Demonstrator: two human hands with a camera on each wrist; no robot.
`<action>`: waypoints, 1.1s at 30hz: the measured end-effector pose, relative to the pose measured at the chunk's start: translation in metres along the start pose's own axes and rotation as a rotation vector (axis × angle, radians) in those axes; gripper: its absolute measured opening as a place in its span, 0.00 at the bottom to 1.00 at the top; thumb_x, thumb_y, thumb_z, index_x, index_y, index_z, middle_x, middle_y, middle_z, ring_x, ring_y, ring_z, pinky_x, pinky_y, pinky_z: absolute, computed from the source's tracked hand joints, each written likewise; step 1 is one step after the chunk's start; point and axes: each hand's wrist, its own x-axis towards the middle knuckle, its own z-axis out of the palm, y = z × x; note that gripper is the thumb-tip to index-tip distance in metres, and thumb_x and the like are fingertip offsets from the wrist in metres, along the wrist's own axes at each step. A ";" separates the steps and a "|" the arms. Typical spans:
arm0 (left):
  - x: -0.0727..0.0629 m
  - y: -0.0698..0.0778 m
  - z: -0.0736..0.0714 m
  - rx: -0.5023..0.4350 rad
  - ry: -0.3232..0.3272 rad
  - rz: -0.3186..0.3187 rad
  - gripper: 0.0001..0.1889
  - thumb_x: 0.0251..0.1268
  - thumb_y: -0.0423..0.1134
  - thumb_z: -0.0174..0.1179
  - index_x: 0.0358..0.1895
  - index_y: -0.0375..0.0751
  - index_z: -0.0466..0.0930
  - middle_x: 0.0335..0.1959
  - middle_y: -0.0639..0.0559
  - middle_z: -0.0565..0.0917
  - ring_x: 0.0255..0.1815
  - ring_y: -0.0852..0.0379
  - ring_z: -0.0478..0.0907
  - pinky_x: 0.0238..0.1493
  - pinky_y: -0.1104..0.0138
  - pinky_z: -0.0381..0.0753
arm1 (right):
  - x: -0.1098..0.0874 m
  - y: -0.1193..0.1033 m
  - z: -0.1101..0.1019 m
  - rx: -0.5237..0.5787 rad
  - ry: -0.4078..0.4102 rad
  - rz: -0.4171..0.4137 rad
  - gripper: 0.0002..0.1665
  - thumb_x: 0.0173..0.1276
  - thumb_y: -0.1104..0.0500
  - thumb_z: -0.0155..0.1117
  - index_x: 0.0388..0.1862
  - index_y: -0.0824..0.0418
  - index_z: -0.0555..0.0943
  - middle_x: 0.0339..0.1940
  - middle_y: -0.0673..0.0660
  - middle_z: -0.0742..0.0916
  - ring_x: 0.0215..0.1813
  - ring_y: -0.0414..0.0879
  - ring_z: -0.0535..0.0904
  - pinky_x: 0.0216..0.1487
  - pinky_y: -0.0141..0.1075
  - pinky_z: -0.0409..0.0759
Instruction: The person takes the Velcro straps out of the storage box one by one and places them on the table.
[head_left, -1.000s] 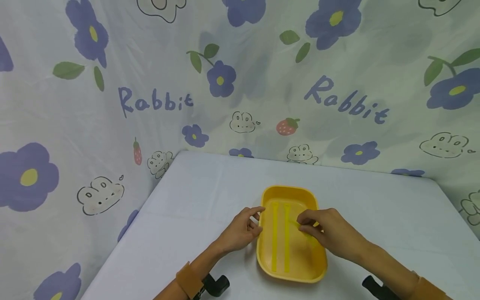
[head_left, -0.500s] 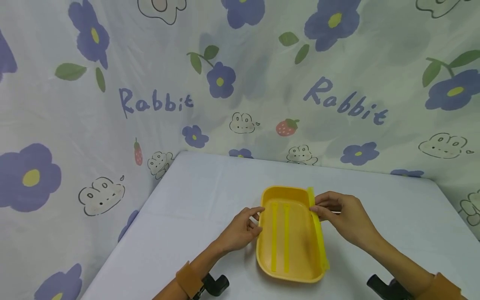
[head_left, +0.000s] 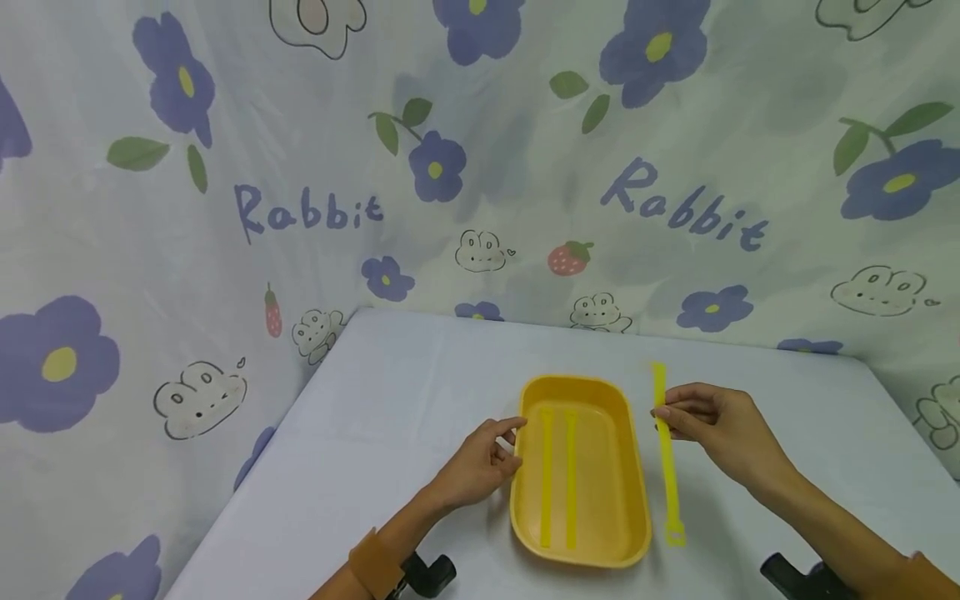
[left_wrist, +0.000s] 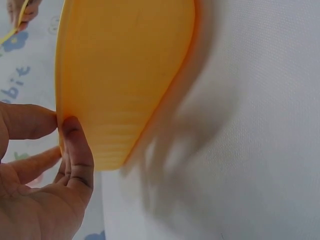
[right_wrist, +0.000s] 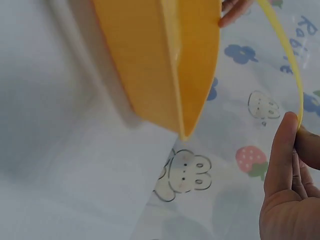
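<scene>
A: Where's that yellow strip [head_left: 668, 479], & how'll it handle?

B: Just off the person's right side of the yellow tray [head_left: 609, 492], not touching it. Long, thin, prob. v. light. Right wrist view has it bowing, so I'd call it bendy, not stiff. Looks like plastic, maybe a bit slick. Unlikely to snap, tho a sharp fold might crease it.

A: Best place to grab?

B: Across the flat, nr the mid for balance. The hold now is nearer the far end, so the longer part, w/ the slotted end [head_left: 675, 542], hangs toward the person & may swing.

A: R hand [head_left: 720, 429]?

B: Narrow: thumb & index pinch the strip, gap no more than its thickness.

A: And the L hand [head_left: 474, 468]?

B: On the tray's left rim. Left wrist view shows digits on both sides of the edge, so a small pinch; can't tell how firm.

A: Anything in the tray?

B: Yep, a left-lying strip [head_left: 546, 479] & a middle strip [head_left: 572, 479], lengthwise, side by side w/ a small gap btwn. Tray's on the white table [head_left: 397, 392].
</scene>
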 end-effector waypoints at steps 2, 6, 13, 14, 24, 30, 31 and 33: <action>-0.001 -0.001 0.000 -0.004 0.000 -0.006 0.29 0.69 0.30 0.58 0.73 0.35 0.65 0.51 0.41 0.71 0.40 0.56 0.77 0.35 0.73 0.77 | 0.000 0.007 -0.003 0.011 -0.006 0.024 0.26 0.71 0.50 0.66 0.54 0.71 0.79 0.46 0.60 0.90 0.41 0.38 0.87 0.44 0.32 0.86; -0.001 -0.002 0.000 -0.005 0.002 -0.008 0.29 0.69 0.30 0.59 0.73 0.36 0.66 0.52 0.41 0.71 0.41 0.56 0.77 0.35 0.73 0.77 | 0.000 0.024 -0.008 0.019 -0.020 0.078 0.29 0.71 0.50 0.66 0.57 0.73 0.77 0.48 0.61 0.89 0.42 0.38 0.87 0.45 0.32 0.86; 0.000 -0.003 0.001 -0.004 -0.003 0.000 0.29 0.69 0.30 0.59 0.73 0.36 0.66 0.52 0.41 0.72 0.41 0.57 0.78 0.35 0.73 0.78 | 0.001 0.054 -0.018 0.013 -0.056 0.183 0.31 0.74 0.51 0.63 0.61 0.76 0.74 0.50 0.65 0.88 0.42 0.38 0.87 0.47 0.35 0.85; 0.001 -0.003 0.001 -0.004 -0.003 -0.001 0.29 0.69 0.30 0.59 0.73 0.36 0.66 0.52 0.41 0.72 0.41 0.56 0.78 0.35 0.73 0.78 | 0.001 0.057 -0.019 0.009 -0.058 0.198 0.32 0.74 0.50 0.63 0.61 0.77 0.73 0.50 0.65 0.88 0.42 0.38 0.87 0.47 0.35 0.85; -0.001 -0.005 0.002 -0.005 -0.002 -0.007 0.29 0.70 0.30 0.59 0.73 0.36 0.66 0.52 0.40 0.72 0.41 0.56 0.78 0.35 0.73 0.78 | 0.000 0.095 -0.025 0.028 -0.095 0.327 0.29 0.74 0.58 0.62 0.61 0.81 0.71 0.47 0.62 0.89 0.41 0.39 0.86 0.45 0.35 0.86; 0.001 -0.005 0.001 -0.015 -0.006 0.008 0.29 0.69 0.30 0.59 0.73 0.35 0.66 0.52 0.40 0.72 0.41 0.56 0.79 0.35 0.74 0.78 | -0.001 0.115 -0.026 0.004 -0.095 0.386 0.30 0.72 0.59 0.65 0.61 0.82 0.72 0.42 0.56 0.90 0.39 0.40 0.86 0.42 0.34 0.86; 0.001 -0.005 0.001 -0.016 -0.004 0.010 0.29 0.69 0.30 0.59 0.73 0.35 0.66 0.52 0.40 0.72 0.40 0.56 0.79 0.35 0.74 0.78 | -0.001 0.117 -0.026 0.003 -0.096 0.387 0.29 0.72 0.59 0.65 0.61 0.82 0.72 0.42 0.56 0.90 0.39 0.40 0.86 0.41 0.34 0.86; 0.001 -0.005 0.002 -0.022 -0.001 0.013 0.29 0.69 0.30 0.59 0.73 0.35 0.65 0.52 0.39 0.71 0.40 0.56 0.78 0.35 0.74 0.78 | -0.001 0.121 -0.026 -0.002 -0.098 0.388 0.29 0.72 0.59 0.64 0.61 0.82 0.72 0.42 0.55 0.89 0.39 0.40 0.86 0.41 0.33 0.85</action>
